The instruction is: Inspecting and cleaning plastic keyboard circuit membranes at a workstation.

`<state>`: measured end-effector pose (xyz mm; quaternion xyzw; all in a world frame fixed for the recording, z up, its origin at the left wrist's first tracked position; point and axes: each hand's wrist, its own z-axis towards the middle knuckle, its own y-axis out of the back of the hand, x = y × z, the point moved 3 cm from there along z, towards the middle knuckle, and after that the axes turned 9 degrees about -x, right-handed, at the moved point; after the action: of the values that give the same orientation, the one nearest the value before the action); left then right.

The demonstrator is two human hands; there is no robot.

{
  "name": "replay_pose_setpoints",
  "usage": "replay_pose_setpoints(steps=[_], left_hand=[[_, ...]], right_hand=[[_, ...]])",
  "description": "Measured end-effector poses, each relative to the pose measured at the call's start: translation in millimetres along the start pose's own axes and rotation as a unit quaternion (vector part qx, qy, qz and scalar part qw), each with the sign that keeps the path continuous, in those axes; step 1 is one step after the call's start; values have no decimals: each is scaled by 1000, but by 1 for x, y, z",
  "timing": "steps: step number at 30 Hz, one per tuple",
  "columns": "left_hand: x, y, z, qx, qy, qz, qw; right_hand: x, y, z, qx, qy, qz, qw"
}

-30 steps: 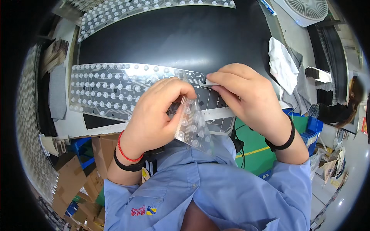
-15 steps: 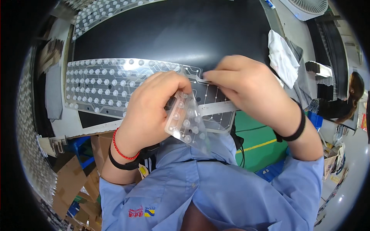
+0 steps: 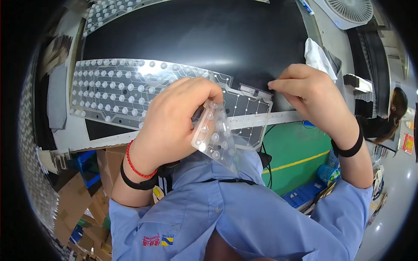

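- The left hand (image 3: 174,124) is curled shut, its fingers pinched on the upper end of a small clear sheet with bumps (image 3: 214,138), which hangs tilted down toward the chest.
- The right hand (image 3: 314,104) has its fingertips pressed together on the right edge of the long clear sheet (image 3: 130,91); whether they pinch that edge or only touch it cannot be told.
- The long clear sheet lies flat, stretching from the far left to the gap between the two hands; the left hand covers part of its near edge, and thin printed lines show on its right end.
- The small sheet overlaps the long sheet's right end, just below the left fingers.
- A red string (image 3: 138,167) and a black band (image 3: 137,182) circle the left wrist; another black band (image 3: 348,148) circles the right.
- A white cloth (image 3: 320,56) lies just beyond the right hand.
- Another dotted clear sheet (image 3: 117,11) lies at the far edge of the black mat (image 3: 196,39).
- A white fan (image 3: 350,11) stands at the top right corner.
- The mat covers a pale table (image 3: 74,137); cardboard boxes (image 3: 72,204) sit below at the left, and a green floor (image 3: 296,148) with a yellow line shows at the right.
- Another person (image 3: 392,113) sits at the far right.
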<state>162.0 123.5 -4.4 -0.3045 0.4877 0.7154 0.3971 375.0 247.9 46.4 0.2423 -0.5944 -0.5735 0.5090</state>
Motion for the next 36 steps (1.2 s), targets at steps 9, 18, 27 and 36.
replay_pose_setpoints(steps=[9,18,27,36], left_hand=[[2,1,-3,-1,0,10,1000],[4,1,-3,21,8,22,1000],[2,0,-1,32,-4,28,999],[-1,-2,-1,33,-2,23,999]], right_hand=[[18,-10,7,22,52,-25,998],[21,-20,20,25,97,39,994],[27,-22,27,10,106,53,993],[14,-13,12,-19,24,97,995]])
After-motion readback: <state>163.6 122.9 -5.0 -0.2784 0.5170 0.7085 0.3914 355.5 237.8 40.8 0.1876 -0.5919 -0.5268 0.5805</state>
